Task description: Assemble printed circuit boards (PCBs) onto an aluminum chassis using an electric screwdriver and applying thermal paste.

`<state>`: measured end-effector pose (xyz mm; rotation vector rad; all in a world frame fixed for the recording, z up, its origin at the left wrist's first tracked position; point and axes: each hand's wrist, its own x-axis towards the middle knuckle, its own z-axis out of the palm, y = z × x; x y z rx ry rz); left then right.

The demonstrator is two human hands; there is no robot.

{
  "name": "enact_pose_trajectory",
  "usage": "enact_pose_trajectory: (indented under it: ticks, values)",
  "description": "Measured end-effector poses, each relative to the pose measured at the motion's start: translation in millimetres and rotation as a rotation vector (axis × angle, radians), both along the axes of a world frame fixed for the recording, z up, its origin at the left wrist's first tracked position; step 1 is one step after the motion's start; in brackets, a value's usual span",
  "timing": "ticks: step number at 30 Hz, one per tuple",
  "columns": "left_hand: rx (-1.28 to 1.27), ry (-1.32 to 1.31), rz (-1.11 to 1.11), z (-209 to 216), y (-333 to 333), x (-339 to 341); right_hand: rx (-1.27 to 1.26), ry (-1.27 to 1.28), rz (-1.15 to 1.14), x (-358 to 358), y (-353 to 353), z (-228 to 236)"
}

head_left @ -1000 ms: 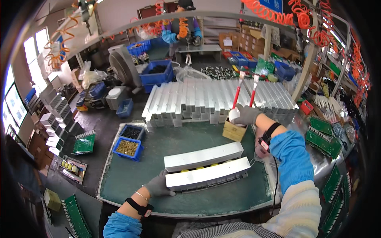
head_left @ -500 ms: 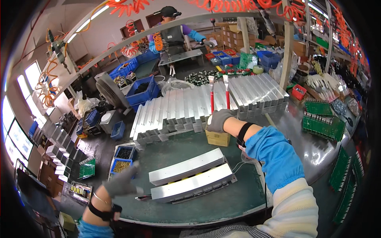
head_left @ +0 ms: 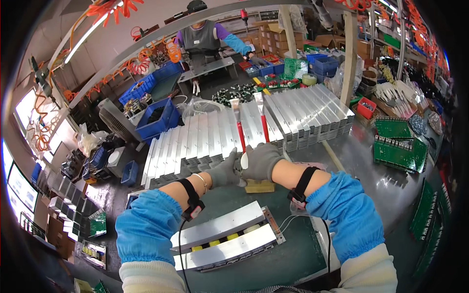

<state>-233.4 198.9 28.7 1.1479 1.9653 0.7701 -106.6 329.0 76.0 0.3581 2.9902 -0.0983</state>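
As the grey-gloved left hand (head_left: 222,172) and matching right hand (head_left: 264,162) half-hide one tan cardboard box (head_left: 260,186), two red-handled brushes (head_left: 241,136) rise above, one white rounded piece (head_left: 244,161) between fingers whose grip I can't tell.

Head view, fisheye: I look through the left of two head-worn cameras, upright, aimed down and forward over the wearer's forearms (head_left: 304,183); hands (head_left: 262,162) close, mid-frame; tabletop (head_left: 297,251) below; far wall (head_left: 149,20) at top; straight edges bowing rimward.
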Motion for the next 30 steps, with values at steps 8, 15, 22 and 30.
enact_pose_trajectory:
  ticks: [8,15,22,30]
  values:
    - [0.055,0.200,-0.119,-19.9,7.6,-6.2,0.002,-0.016,0.025,-2.4,-0.4,4.0]
    - [-0.086,0.448,-0.143,-8.8,9.7,-0.2,-0.026,0.115,0.071,1.1,3.4,-0.9]
    - [-0.033,0.270,-0.053,-15.3,10.6,-5.6,-0.027,-0.049,0.018,-6.5,6.0,9.4]
    - [-0.043,0.160,-0.054,-12.8,8.3,-3.1,0.074,0.030,0.116,-0.9,0.6,13.1]
